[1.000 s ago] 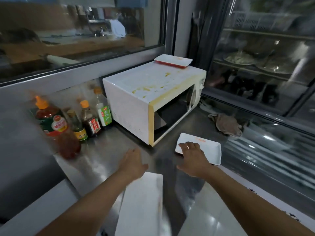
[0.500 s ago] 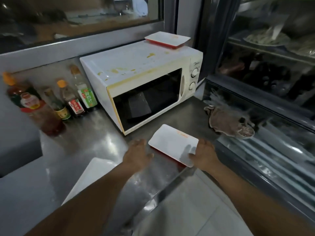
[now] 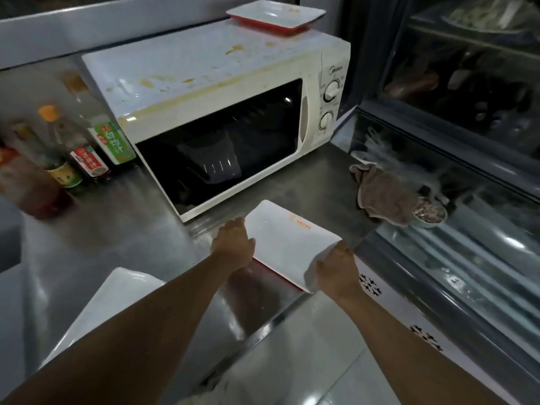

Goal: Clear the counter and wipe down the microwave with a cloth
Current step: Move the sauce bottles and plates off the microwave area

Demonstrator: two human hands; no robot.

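Observation:
A white microwave (image 3: 181, 71) with yellow stains on its top stands on the steel counter (image 3: 122, 229). In front of it lies a white rectangular plate (image 3: 289, 241) with a red underside, tilted up a little at the counter's front edge. My left hand (image 3: 233, 247) grips its left edge and my right hand (image 3: 336, 267) grips its near right corner. A second white and red plate (image 3: 274, 14) rests on the microwave's back right corner. A brown cloth (image 3: 382, 197) lies crumpled on the counter to the right.
Several sauce bottles (image 3: 87, 147) stand left of the microwave against the wall. A larger white tray (image 3: 99, 308) sits at the lower left. A small metal bowl (image 3: 429, 213) lies beside the cloth. A glass display case (image 3: 467, 112) bounds the right side.
Both hands have closed in on the plate in front of the microwave, the left reaching its left edge and the right its corner. The view has shifted closer and to the right.

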